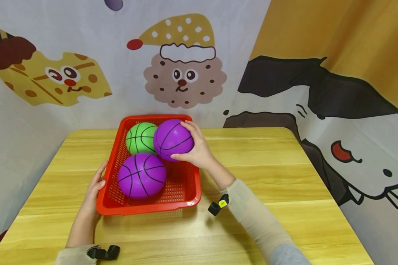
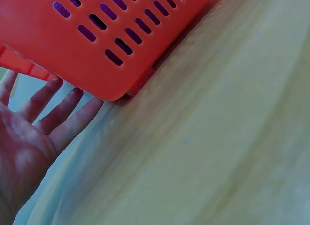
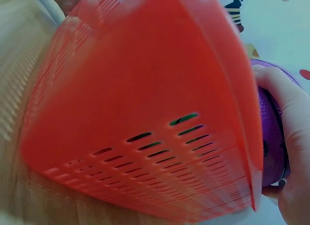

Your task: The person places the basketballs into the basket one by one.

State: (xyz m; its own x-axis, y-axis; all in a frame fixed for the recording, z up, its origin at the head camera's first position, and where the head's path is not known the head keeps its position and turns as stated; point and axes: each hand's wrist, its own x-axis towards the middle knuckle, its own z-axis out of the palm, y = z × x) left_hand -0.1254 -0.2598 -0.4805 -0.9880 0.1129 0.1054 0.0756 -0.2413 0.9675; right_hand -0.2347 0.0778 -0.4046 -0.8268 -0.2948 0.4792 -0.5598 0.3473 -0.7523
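A red plastic basket (image 1: pixel 149 210) with slotted walls stands on the wooden table. My right hand (image 1: pixel 198 150) grips a purple toy basketball (image 1: pixel 171 139) at the basket's far right, thumb low and fingers over its right side. This ball overlaps a green toy basketball (image 1: pixel 140 137) in the far left corner. A second, larger-looking purple ball (image 1: pixel 142 176) sits nearer, to the left inside the basket. Along the basket's left outer side, my left hand (image 1: pixel 93 187) rests with fairly straight fingers (image 2: pixel 65 111) touching it, as the left wrist view shows.
The light wooden table (image 1: pixel 258 165) extends to both sides of the basket. Behind it hangs a cloth backdrop (image 1: pixel 119 66) with cartoon prints, close to the basket's far rim. Both wrists wear small black cameras (image 1: pixel 215 208).
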